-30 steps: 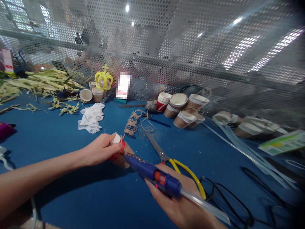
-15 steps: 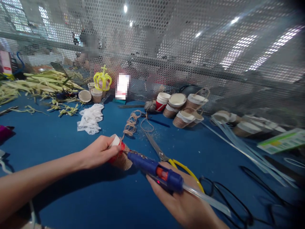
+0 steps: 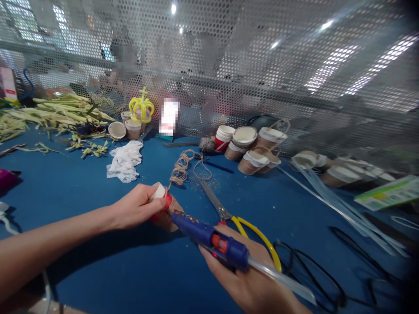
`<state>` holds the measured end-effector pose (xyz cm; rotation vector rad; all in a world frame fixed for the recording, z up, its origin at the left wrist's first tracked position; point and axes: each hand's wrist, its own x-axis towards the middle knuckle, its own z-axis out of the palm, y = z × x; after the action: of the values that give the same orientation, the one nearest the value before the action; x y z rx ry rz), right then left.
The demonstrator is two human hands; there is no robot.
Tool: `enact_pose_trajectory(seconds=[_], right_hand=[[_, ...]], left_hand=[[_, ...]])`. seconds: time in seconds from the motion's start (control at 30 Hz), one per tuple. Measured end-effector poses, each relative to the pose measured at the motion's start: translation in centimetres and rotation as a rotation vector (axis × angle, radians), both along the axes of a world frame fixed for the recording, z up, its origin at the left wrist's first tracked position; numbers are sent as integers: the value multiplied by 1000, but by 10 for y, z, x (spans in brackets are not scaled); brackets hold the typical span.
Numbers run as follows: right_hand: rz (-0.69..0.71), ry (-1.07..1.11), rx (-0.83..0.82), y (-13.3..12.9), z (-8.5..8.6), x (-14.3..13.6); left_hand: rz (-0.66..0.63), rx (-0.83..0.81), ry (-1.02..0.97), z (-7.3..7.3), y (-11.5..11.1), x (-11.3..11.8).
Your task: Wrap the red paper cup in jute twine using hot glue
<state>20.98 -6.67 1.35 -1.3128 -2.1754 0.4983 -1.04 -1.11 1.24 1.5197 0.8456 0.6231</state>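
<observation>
My left hand (image 3: 135,207) is clamped on a small cup (image 3: 168,201), thumb over its red part; cup tilted, front-centre of the blue table (image 3: 140,274). My right hand (image 3: 245,285) is wrapped round a glue gun (image 3: 199,230), nozzle at the cup's side by the twine wrapping. Contact: can't tell. To do this well, I'd say: hold the cup steady, lay a thin line of glue close along the wrapping, fingertips off the likely hot tip, twine running free to its coil (image 3: 180,171).

Counts: one gun, one clear glue stick (image 3: 281,278) in its back, one held cup, one coil, one grey yarn ball (image 3: 207,144), one pair of scissors (image 3: 224,213), one white cloth (image 3: 126,161), one yellow crown (image 3: 143,101). Back left: at least three small cups (image 3: 117,130). Back right: one red-and-white cup stack (image 3: 225,132), four wrapped cups (image 3: 252,162). Far-right cups (image 3: 342,175) blur; no count.
</observation>
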Motion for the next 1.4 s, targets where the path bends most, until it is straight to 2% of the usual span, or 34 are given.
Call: enact_pose_trajectory(seconds=[0.07,0.2,0.33,0.53,0.6,0.7,0.87,1.03,1.13,1.23,1.4], right_hand=[[27,4,-2,0,1,-1],[-20,6,10,0,4,-1],[11,-9,-9,0,3,1],[-41,-3,-46,3,1,5],[-38,15,-33,4,1,6],[-45,22,-37,3,2,4],[15,6,-61,0,7,1],[-19,9,16,-1,4,1],[29,-41,2,-3,4,0],[68,-109,-4,-4,5,-1],[-12,6,6,-1,4,1]], left_hand=[[-11,-6,-33,-1,0,0],[18,32,-19,-6,1,-1],[-43,22,-57,-7,2,-1],[12,255,34,-8,2,-2],[1,283,56,-8,2,-3],[-16,275,56,-7,2,-4],[-70,152,-20,-6,0,-3],[-28,201,19,-5,0,-3],[-56,147,32,-2,0,-3],[-25,156,73,-2,0,-3],[-47,236,70,-5,0,-4]])
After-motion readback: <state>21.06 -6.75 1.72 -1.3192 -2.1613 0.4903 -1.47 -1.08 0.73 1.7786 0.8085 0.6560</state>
